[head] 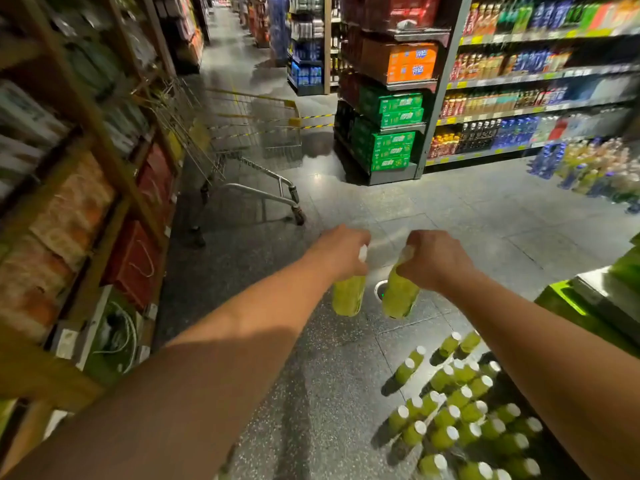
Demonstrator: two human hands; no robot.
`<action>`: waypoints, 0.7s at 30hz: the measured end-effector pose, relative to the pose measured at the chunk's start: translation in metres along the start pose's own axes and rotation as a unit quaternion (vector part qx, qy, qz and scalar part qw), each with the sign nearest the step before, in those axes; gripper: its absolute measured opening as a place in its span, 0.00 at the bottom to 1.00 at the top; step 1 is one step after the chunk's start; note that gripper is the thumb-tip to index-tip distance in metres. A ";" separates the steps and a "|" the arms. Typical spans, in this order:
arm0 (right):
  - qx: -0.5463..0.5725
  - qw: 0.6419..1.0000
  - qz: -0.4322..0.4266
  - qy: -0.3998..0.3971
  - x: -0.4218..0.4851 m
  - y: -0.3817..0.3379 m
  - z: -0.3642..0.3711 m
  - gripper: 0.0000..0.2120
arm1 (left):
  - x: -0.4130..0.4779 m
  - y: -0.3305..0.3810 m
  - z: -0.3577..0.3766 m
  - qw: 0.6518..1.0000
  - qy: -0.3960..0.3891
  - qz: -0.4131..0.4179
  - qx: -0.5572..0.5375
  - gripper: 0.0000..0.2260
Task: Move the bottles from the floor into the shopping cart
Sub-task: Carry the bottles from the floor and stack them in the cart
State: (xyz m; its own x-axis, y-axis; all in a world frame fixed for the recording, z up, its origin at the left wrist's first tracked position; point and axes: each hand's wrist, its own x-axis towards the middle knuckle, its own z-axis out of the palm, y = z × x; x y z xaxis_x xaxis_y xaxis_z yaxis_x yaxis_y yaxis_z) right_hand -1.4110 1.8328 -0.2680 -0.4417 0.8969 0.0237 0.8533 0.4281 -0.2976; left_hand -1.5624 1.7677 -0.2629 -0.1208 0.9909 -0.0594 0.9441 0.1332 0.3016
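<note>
My left hand (341,251) grips the neck of a green bottle with a white cap (349,295), which hangs above the floor. My right hand (434,259) grips a second green bottle (399,296) the same way, right beside the first. Several more green bottles (460,414) stand upright in a cluster on the dark floor at lower right, under my right forearm. The wire shopping cart (256,133) stands ahead and to the left, beside the left shelving, well beyond both hands.
Wooden shelving (79,209) lines the left side. Stacked green and orange drink cases (394,133) and drink shelves (533,98) fill the right. A green-edged fixture (588,306) sits at right. A round floor drain (380,289) lies below the held bottles. More bottles (595,168) stand far right.
</note>
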 end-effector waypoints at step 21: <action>0.024 0.981 -0.190 -0.023 0.295 -0.182 -0.005 0.20 | 0.156 -0.182 -0.142 0.976 0.085 -0.202 0.005 0.17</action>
State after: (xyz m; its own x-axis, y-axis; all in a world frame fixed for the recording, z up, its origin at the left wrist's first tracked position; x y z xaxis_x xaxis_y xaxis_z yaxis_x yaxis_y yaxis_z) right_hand -1.6950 2.0199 -0.2024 -0.7381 0.6675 0.0983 0.6113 0.7233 -0.3211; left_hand -1.7970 1.9010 -0.1924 -0.5315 0.8469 -0.0127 0.8122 0.5139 0.2759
